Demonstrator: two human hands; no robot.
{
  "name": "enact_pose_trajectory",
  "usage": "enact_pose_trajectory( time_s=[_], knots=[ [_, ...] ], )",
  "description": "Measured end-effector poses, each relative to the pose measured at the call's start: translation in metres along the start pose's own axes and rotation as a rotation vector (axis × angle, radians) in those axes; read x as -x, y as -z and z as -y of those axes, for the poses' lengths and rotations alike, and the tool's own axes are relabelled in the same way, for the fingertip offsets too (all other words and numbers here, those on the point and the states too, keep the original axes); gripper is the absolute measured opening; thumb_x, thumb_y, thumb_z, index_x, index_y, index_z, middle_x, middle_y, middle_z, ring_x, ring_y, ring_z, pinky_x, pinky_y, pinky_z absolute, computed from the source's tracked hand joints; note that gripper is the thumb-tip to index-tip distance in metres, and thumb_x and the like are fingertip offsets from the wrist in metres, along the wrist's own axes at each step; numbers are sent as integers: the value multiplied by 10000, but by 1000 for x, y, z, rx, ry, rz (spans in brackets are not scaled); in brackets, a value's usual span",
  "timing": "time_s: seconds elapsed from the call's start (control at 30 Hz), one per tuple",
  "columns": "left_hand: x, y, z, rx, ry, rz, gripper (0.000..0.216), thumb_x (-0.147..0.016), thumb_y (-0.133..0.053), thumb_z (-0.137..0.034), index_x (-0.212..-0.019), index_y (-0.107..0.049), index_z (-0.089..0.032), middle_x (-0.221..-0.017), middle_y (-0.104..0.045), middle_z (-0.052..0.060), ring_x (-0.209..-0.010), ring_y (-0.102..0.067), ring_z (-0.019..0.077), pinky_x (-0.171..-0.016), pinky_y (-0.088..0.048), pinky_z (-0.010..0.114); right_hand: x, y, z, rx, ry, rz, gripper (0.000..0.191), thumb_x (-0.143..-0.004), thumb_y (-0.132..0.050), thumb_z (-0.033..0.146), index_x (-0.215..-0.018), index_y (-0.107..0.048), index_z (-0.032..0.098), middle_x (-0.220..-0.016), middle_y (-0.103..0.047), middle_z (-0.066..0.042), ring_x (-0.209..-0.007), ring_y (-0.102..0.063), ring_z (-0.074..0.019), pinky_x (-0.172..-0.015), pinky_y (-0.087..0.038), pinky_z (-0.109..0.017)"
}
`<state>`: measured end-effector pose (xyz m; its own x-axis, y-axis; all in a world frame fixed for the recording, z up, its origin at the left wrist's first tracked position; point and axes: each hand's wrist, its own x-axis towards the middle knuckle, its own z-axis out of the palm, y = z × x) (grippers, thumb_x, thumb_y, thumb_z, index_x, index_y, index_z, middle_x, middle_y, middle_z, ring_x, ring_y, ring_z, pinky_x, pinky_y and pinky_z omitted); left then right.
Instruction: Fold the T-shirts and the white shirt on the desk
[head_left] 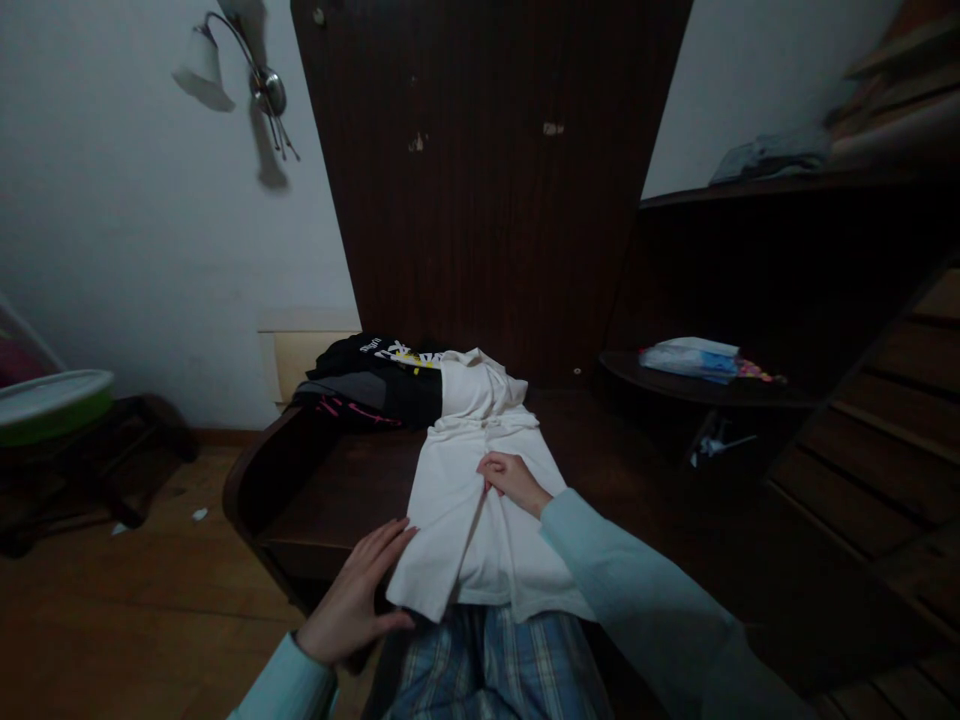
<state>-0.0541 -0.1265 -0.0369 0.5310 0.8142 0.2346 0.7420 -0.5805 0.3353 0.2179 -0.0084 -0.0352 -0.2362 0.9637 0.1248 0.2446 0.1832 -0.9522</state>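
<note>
A white garment (442,490), perhaps a skirt or dress, is spread from the dark wooden surface toward my lap. It has gathers at its waist and an opening down the front. My right hand (514,478) pinches the cloth near the middle, at the top of that opening. Beside the garment's lower left edge, my left hand (367,590) has its fingers apart, the fingertips at the cloth's edge. Plaid trousers (510,660) show under the near hem.
Black printed clothes (367,385) lie behind on the left of the dark wooden bench (322,500). A shelf (622,370) at the right carries a plastic packet (694,358). A green-sided tub (67,405) rests on a low stand at far left.
</note>
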Motion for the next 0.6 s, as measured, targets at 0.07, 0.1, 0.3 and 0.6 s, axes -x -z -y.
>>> enact_pose_trajectory(
  time_s=[0.07, 0.1, 0.3, 0.6],
  knots=[
    [7, -9, -1, -54, 33, -53, 677, -695, -580, -360, -1319, -335, -259, -1341, -394, 97, -1221, -352, 285, -991, -320, 446, 1, 0, 0, -2, 2, 0, 119, -662, -517, 242, -721, -581, 161, -495, -513, 41, -435, -443, -70, -339, -285, -145],
    [8, -14, -2, -69, 52, -84, 637, -711, -543, -317, -1314, -346, -260, -1339, -399, 91, -1220, -356, 283, -993, -314, 453, 1, 0, 0, -2, 2, -4, 129, -653, -510, 226, -729, -591, 159, -506, -517, 39, -429, -433, -67, -336, -283, -146],
    [5, -40, -21, -76, 117, -212, 559, -726, -483, -284, -1279, -402, -282, -1361, -369, 66, -1243, -310, 301, -1003, -234, 534, 3, 1, 0, 36, 11, -5, 196, -633, -452, 144, -699, -637, 147, -510, -510, 38, -394, -359, -48, -344, -267, -155],
    [-2, -40, -41, 181, 40, -519, 337, -831, -336, -277, -1020, -611, -228, -978, -633, 69, -947, -556, 214, -806, -467, 358, 4, 4, 3, 18, 46, 58, 200, -588, -446, 104, -699, -609, 143, -529, -525, 43, -429, -393, -46, -384, -266, -146]
  ],
)
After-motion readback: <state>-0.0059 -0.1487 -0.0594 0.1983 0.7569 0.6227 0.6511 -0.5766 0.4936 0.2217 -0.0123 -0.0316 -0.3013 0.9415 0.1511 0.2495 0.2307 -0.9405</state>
